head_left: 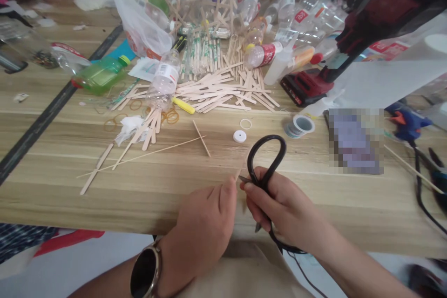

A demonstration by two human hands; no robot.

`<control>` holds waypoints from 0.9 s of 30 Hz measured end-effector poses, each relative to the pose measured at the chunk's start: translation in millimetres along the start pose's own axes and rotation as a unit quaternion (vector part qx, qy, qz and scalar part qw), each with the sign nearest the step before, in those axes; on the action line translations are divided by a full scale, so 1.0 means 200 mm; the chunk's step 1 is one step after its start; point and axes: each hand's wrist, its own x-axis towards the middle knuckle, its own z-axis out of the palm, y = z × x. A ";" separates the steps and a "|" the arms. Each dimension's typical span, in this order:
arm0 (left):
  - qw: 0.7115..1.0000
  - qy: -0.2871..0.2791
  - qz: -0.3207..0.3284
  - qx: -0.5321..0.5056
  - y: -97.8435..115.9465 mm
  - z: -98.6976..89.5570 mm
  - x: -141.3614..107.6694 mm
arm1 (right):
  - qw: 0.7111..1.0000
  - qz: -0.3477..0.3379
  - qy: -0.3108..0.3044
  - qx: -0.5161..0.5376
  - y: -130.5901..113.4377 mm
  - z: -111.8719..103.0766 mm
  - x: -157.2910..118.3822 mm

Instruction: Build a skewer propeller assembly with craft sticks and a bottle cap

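My left hand (211, 216), with a watch (145, 270) on its wrist, is closed on a thin wooden stick (242, 164) that points up from its fingertips. My right hand (279, 207) is wrapped round black-handled scissors (267, 160). One blade tip of the scissors touches or nearly touches the stick beside my left fingers. Both hands are close together over the table's front edge. Just beyond them lie a white bottle cap (239, 136) and a pale ring (245, 124).
Loose craft sticks (216, 91) and plastic bottles (164, 77) crowd the table's back. A green bottle (101, 73) lies left. On the right are a wire spool (300, 125), a red power tool (307, 84), a blurred-out flat object (356, 142) and a blue glue gun (408, 121).
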 end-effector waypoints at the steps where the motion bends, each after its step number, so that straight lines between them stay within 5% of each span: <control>1: 1.000 0.000 0.005 0.001 0.00 -0.01 0.00 | 1.000 -0.015 0.017 -0.020 0.00 0.00 0.00; 5: 1.000 -0.017 0.004 0.012 0.00 -0.02 0.01 | 0.964 -0.143 0.160 -0.159 0.01 0.01 -0.01; 10: 1.000 0.016 0.013 0.017 0.01 -0.02 0.01 | 0.998 0.005 -0.023 0.054 0.00 0.00 0.00; 12: 1.000 0.010 0.015 0.012 0.01 -0.02 0.00 | 0.999 -0.043 0.029 -0.012 0.00 0.00 -0.01; 15: 1.000 -0.013 0.013 -0.001 0.01 -0.02 0.00 | 0.949 -0.183 0.172 -0.191 0.02 0.01 -0.02; 17: 1.000 -0.014 0.018 0.002 0.01 -0.02 0.00 | 0.950 -0.184 0.171 -0.186 0.02 0.01 -0.02; 21: 0.999 0.009 0.023 0.024 0.02 -0.02 0.00 | 1.000 -0.016 0.019 0.011 0.00 0.02 -0.03; 27: 1.000 -0.020 0.014 0.013 0.02 -0.03 -0.02 | 0.965 -0.158 0.154 -0.142 0.00 0.01 -0.03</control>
